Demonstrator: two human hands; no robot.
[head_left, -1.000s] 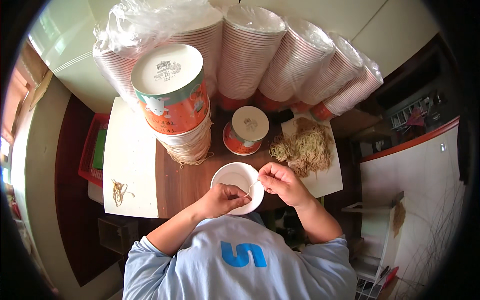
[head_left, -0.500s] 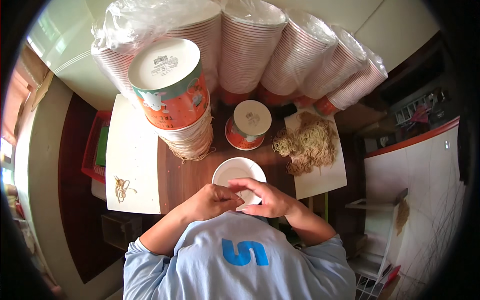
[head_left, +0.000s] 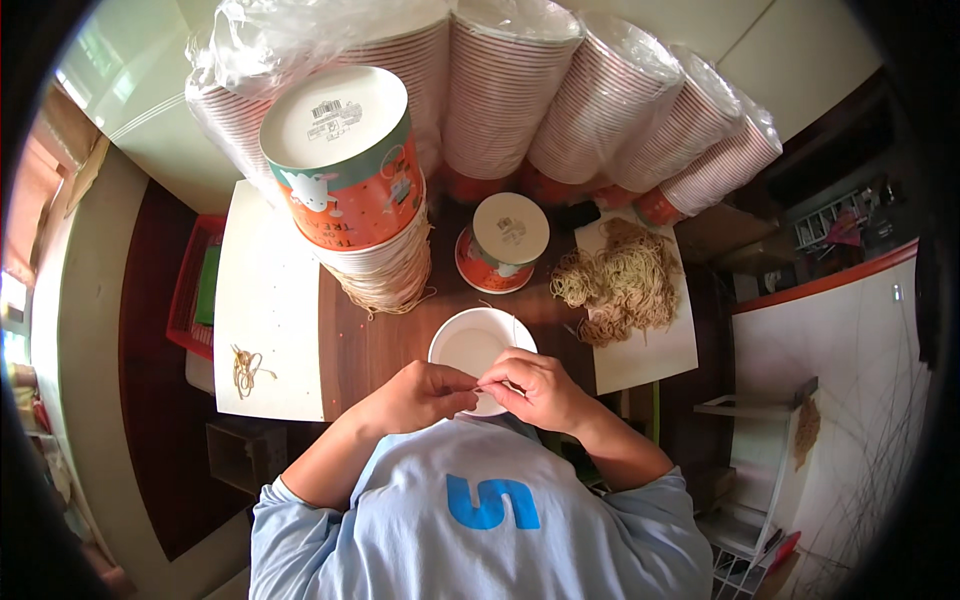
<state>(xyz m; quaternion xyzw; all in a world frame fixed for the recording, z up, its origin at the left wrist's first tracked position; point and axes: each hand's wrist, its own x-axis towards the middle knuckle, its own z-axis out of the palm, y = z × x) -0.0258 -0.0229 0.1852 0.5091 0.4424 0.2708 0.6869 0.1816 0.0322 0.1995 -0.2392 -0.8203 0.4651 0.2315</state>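
Observation:
A white-lined paper tub [head_left: 466, 346] stands open side up at the table's near edge, right in front of my shirt. Over its near rim my left hand [head_left: 430, 392] and my right hand [head_left: 537, 390] meet, fingertips pinched together. Between them is a bit of thin cord [head_left: 478, 390], mostly covered by the fingers. A strand also crosses the tub's far right rim. Just beyond stands a small upside-down tub [head_left: 511, 229] with an orange and green print. To the right lies a tangled heap of tan cords [head_left: 628, 282].
On the left rises a stack of upturned tubs [head_left: 345, 190] with cords hanging round it. Tall plastic-wrapped stacks of tubs [head_left: 505, 95] line the back. A few loose cords [head_left: 249, 371] lie on the white board at left. A red basket [head_left: 190, 290] sits beyond the table's left side.
My right hand has closed from a loose curve to a pinch against the left fingertips. The view has shifted slightly; the tub stays in place.

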